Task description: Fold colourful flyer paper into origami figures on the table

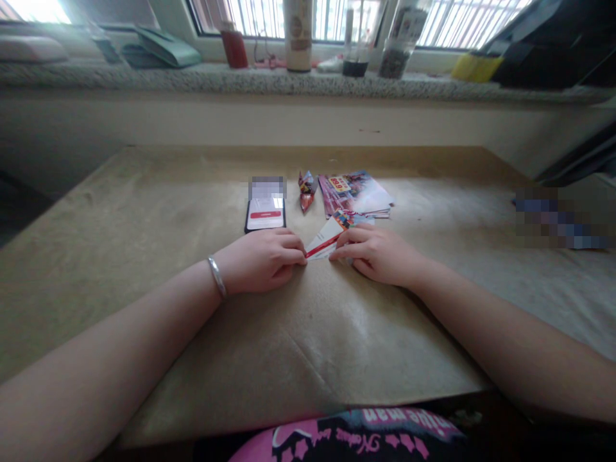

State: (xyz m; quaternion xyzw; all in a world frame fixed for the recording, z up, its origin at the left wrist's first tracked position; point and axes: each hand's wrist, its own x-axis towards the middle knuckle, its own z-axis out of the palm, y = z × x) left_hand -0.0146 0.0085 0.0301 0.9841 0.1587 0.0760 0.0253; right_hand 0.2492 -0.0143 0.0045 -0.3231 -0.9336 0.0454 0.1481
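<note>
Paper folded into a white, red-striped wedge (321, 245) is lying between the hands on the tan, smooth-covered tabletop (308, 327), its long axis slanting away rightward; the left hand (269, 258) is pinching its near tip; the right hand (378, 253) is curling loosely over its right side, firmness of hold unclear; beyond, glossy pink-purple rectangular leaflets (370, 192) are showing "89.9"; the black-edged rectangular phone (265, 222) is displaying a red bar, its text unreadable.
</note>
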